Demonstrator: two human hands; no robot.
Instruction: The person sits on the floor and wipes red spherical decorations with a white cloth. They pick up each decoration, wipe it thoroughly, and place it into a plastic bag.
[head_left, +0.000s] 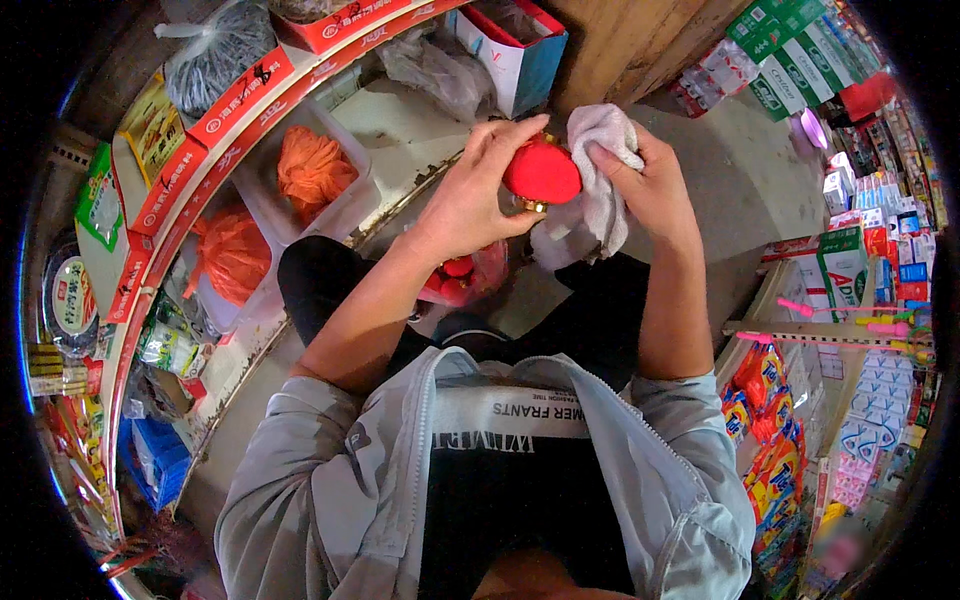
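Note:
A small red lantern ornament (543, 171) with gold-coloured caps is in my left hand (480, 176), which grips it between thumb and fingers at its two ends. My right hand (651, 180) holds a bunched whitish cloth (600, 169), and the cloth's upper part touches or nearly touches the lantern's right side. The lower end of the cloth hangs down over my lap area. Below my left wrist, a clear plastic bag (486, 274) with several red round ornaments sits between my knees, partly hidden by my forearm.
Shelving with red price strips (240, 97) curves along my left, holding plastic bins (349, 199) with orange bags (311, 172). An open carton (517, 60) stands ahead near a wooden panel (630, 45). On the right are shelves of boxed goods and hanging Tide detergent bags (772, 435).

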